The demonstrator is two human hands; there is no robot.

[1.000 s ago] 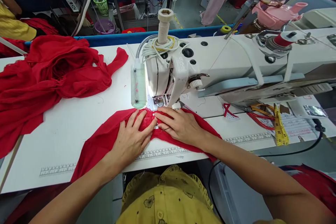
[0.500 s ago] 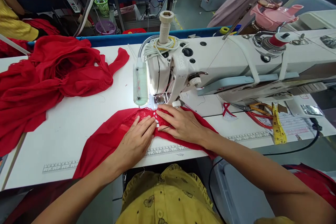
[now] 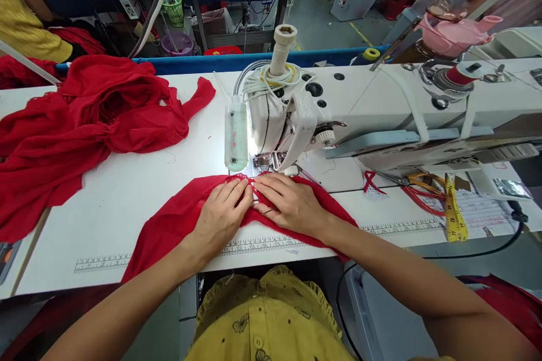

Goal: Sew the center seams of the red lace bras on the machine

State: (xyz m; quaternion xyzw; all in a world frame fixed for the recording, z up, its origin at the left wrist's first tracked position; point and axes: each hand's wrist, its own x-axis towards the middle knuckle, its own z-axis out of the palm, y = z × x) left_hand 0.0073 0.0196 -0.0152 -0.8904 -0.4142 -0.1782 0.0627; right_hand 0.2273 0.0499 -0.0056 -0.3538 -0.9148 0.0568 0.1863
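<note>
A red fabric piece with lace (image 3: 169, 217) lies across the white table in front of the sewing machine (image 3: 305, 124). My left hand (image 3: 222, 214) rests on its left part, fingers together and bent, fingertips at the lace edge. My right hand (image 3: 290, 203) presses the fabric just to the right, its fingertips close to the left ones. Both hands pinch the cloth close below the presser foot (image 3: 265, 163). Between them a small gap shows the white table. The fingers hide part of the lace.
A heap of red fabric (image 3: 84, 118) covers the table's left side. Orange-handled scissors (image 3: 423, 183), a yellow measuring tape (image 3: 454, 214) and papers lie at the right. A lamp (image 3: 236, 135) stands beside the needle area. Another person's yellow sleeve (image 3: 25, 17) shows at upper left.
My left hand's fingers have bent and drawn up to the lace edge. My right fingers have curled in, and the fabric between the hands is gathered more closely. The view has shifted slightly.
</note>
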